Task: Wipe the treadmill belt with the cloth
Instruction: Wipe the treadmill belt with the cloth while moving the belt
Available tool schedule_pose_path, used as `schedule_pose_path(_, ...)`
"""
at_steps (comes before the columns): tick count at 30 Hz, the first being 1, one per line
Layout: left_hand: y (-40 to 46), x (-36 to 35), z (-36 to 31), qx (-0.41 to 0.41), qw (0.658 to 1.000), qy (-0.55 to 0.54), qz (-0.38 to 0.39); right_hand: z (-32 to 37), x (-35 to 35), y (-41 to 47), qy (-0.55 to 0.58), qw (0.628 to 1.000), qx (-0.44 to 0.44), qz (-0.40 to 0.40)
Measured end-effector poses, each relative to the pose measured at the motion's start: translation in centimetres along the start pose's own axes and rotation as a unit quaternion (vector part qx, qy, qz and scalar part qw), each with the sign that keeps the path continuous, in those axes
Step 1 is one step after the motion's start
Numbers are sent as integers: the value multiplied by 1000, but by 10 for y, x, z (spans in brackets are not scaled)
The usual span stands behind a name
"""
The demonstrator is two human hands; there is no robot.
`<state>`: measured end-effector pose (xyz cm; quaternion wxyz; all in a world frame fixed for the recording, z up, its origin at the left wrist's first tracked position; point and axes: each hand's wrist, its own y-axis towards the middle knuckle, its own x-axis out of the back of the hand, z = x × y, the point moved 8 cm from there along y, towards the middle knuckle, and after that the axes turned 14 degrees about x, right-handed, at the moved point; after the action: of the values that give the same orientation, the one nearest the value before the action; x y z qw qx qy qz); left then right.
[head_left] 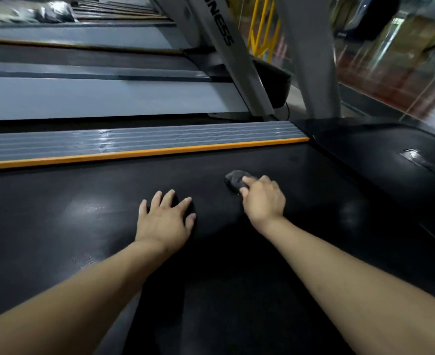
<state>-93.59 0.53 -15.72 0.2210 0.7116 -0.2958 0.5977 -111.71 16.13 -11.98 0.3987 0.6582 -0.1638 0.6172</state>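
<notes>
A: Where is the cloth (235,179)?

B: It lies bunched on the black treadmill belt (88,216), toward the front end of the deck, close to the dark motor hood (390,160). It is a small, dark grey wad, and only the far part of it shows past the fingers.

A: Which hand has it?

B: The right hand (264,198). The fingers curl down over the near side of the cloth and clamp it against the belt, with the knuckles up and the bare forearm stretching back toward the camera.

A: And the left hand (164,217)?

B: It rests flat on the belt with the fingers spread wide, holding nothing. It sits beside the right hand, apart from it, and nearer the camera than the cloth.

A: What borders the belt?

B: On the person's left, an orange strip (144,152) runs along the belt's edge, and just beyond it lies a ribbed grey side rail (134,139). A grey upright (237,62) with partly readable lettering rises from past the rail's front end. More treadmill decks (96,98) lie in a row further left, blurred.

A: Any marks on the belt?

B: Only soft patches of reflected light; the texture is too dark to tell more.
</notes>
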Motion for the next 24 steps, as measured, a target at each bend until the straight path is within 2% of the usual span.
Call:
schedule_pose_path(3,27,-4,15,4,1000,17,-2,0,-14,37,7,1000,0,-27)
schedule_pose_path(7,67,2,34,15,1000,9,-13,-2,-33,88,6,1000,-11,-22)
schedule_pose_path(13,95,6,65,11,1000,-14,-15,20,-43,109,17,998,-50,-27)
schedule_pose_path(17,92,19,85,25,998,-30,-57,101,-49,102,43,999,16,-30)
schedule_pose_path(21,89,28,138,82,994,-14,-65,219,-59,84,95,985,141,-26)
schedule_pose_path(24,83,25,157,74,996,5,-42,234,-60,79,96,969,228,-3)
